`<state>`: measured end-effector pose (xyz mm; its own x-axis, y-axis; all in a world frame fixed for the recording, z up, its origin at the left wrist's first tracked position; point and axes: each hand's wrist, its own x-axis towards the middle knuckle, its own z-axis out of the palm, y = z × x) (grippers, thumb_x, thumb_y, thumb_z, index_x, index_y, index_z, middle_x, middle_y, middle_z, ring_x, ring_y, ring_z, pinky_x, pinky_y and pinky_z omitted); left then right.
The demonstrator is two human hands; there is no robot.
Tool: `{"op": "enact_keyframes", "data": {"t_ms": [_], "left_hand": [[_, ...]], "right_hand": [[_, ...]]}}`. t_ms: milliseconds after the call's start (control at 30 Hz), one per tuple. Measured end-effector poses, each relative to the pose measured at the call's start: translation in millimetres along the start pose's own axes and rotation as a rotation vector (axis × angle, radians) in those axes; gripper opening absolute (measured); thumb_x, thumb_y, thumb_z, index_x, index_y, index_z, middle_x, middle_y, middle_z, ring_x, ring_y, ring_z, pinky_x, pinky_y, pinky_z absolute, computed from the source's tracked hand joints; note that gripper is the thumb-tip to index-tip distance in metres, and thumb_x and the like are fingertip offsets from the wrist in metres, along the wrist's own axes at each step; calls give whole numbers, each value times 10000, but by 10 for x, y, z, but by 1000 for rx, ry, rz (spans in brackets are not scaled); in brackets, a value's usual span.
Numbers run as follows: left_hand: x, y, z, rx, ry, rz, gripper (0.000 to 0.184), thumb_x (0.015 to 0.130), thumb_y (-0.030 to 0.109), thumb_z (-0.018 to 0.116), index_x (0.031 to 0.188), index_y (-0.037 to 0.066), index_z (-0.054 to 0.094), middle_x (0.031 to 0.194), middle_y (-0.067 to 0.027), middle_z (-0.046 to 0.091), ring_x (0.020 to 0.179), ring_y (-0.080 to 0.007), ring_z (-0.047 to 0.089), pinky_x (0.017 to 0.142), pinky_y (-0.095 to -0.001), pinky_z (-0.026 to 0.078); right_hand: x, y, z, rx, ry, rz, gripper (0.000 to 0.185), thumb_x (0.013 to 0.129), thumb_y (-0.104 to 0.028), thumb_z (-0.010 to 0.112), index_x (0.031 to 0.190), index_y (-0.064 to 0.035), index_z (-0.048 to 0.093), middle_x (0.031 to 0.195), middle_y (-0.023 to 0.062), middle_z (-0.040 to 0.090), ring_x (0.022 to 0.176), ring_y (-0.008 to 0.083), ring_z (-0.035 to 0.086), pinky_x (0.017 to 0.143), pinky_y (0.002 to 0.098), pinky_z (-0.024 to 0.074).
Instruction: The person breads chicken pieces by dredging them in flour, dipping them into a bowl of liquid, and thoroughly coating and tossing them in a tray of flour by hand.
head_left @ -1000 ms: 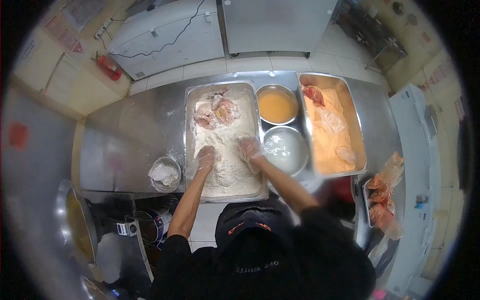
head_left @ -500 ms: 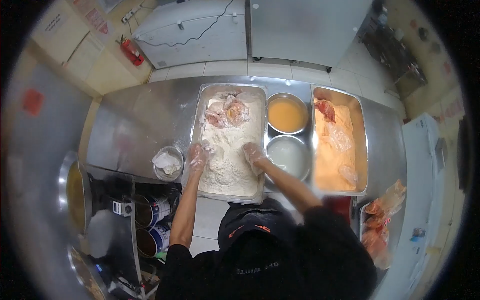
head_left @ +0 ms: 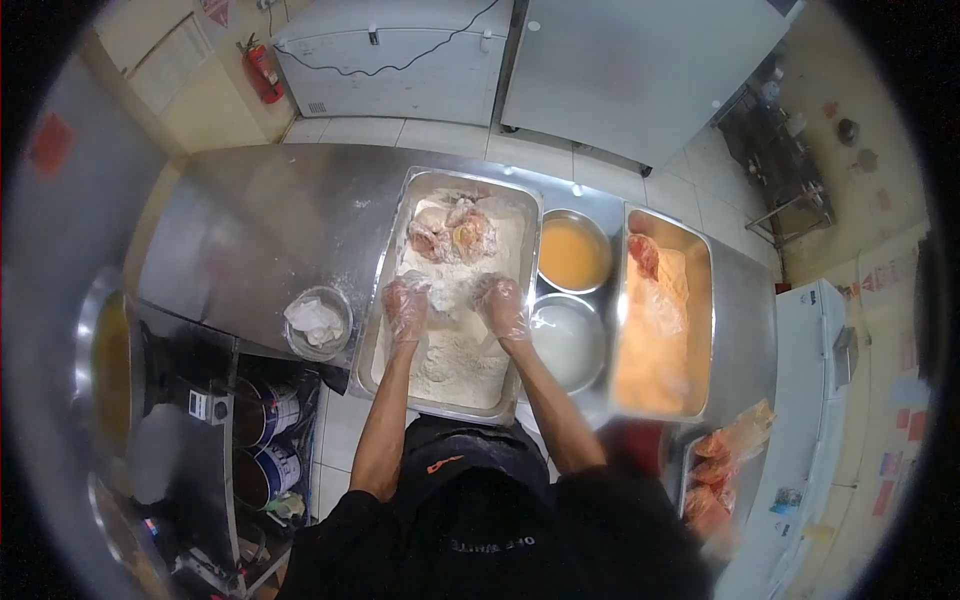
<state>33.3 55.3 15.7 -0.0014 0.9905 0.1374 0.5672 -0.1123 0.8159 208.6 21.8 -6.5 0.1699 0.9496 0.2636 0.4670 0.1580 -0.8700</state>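
Observation:
A deep steel tray holds white flour, with raw, flour-dusted meat pieces heaped at its far end. Both my hands wear clear plastic gloves and are down in this tray, just on the near side of the meat. My left hand is on the left, its curved fingers turned inward against a white, floury mass. Opposite it, my right hand also points inward, touching the flour. The fingertips of both hands are buried or blurred, so whether they grip anything is unclear.
Right of the tray are a bowl of orange liquid, a bowl of cloudy liquid and a tray of orange powder. A small bowl with white contents stands left. Bagged reddish meat lies at lower right.
My hands have moved from the tray's sides further in and toward the meat, drawing closer to each other. The camera view has turned slightly.

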Motion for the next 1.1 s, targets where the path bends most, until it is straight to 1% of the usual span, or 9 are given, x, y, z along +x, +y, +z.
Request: {"op": "enact_keyframes", "data": {"t_ms": [67, 167, 300, 367, 433, 500, 633, 733, 1100], "left_hand": [[-68, 522, -139, 137, -24, 118, 198, 646, 179, 628, 722, 3, 578, 712, -155, 585, 695, -296, 559, 630, -376, 435], [22, 500, -165, 223, 25, 113, 189, 668, 167, 611, 758, 2, 592, 742, -164, 596, 745, -282, 571, 653, -380, 435], [198, -61, -98, -1075, -220, -103, 244, 653, 159, 639, 817, -15, 594, 776, -161, 601, 755, -269, 574, 651, -344, 444], [181, 32, -33, 71, 28, 436, 179, 683, 113, 618, 812, -9, 598, 779, -115, 617, 750, -219, 587, 656, -311, 453], [197, 658, -515, -183, 53, 539, 147, 698, 90, 604, 810, -5, 607, 778, -91, 626, 736, -177, 590, 666, -297, 457], [198, 782, -669, -232, -253, -200, 90, 677, 41, 590, 757, 5, 608, 749, -115, 613, 716, -218, 582, 683, -314, 451], [148, 558, -381, -113, -107, 371, 119, 684, 68, 600, 776, -6, 612, 781, -103, 622, 700, -204, 594, 668, -299, 458], [137, 778, -552, -25, -96, 199, 139, 679, 92, 596, 783, 1, 611, 764, -109, 619, 671, -193, 594, 639, -289, 455], [-278, 2123, -42, -234, -374, 219, 145, 686, 61, 572, 806, -6, 618, 743, -105, 627, 679, -159, 596, 644, -270, 461]], "right_hand": [[-22, 24, 75, 296, -39, 187, 125, 735, -130, 499, 691, -15, 521, 633, 150, 516, 643, 262, 519, 618, 369, 427], [78, -703, -147, -555, -77, -265, 66, 701, -64, 525, 736, -20, 559, 621, 118, 538, 576, 193, 538, 535, 309, 433], [84, -634, -98, 766, 80, 293, 83, 652, -72, 566, 714, -15, 563, 640, 119, 565, 582, 243, 551, 542, 329, 433], [148, -580, 1, -447, -64, -230, 124, 659, -112, 584, 732, -13, 567, 644, 124, 567, 580, 273, 541, 544, 335, 433], [150, -545, -165, -239, 56, -319, 146, 666, -148, 600, 716, -18, 556, 644, 122, 563, 581, 268, 541, 545, 337, 430], [127, -845, -312, -200, 56, 61, 177, 667, -176, 611, 728, -18, 558, 677, 130, 569, 604, 277, 546, 554, 344, 429], [80, -666, -188, -281, -17, -203, 174, 665, -155, 618, 755, -14, 568, 682, 126, 572, 611, 275, 557, 556, 338, 444], [40, -963, -639, -215, -20, 140, 217, 659, -175, 638, 786, -15, 564, 724, 146, 559, 705, 294, 555, 636, 356, 445], [-205, -884, -2330, -421, 75, 22, 163, 639, -152, 651, 740, -49, 578, 716, 118, 571, 663, 241, 559, 597, 324, 450]]}}
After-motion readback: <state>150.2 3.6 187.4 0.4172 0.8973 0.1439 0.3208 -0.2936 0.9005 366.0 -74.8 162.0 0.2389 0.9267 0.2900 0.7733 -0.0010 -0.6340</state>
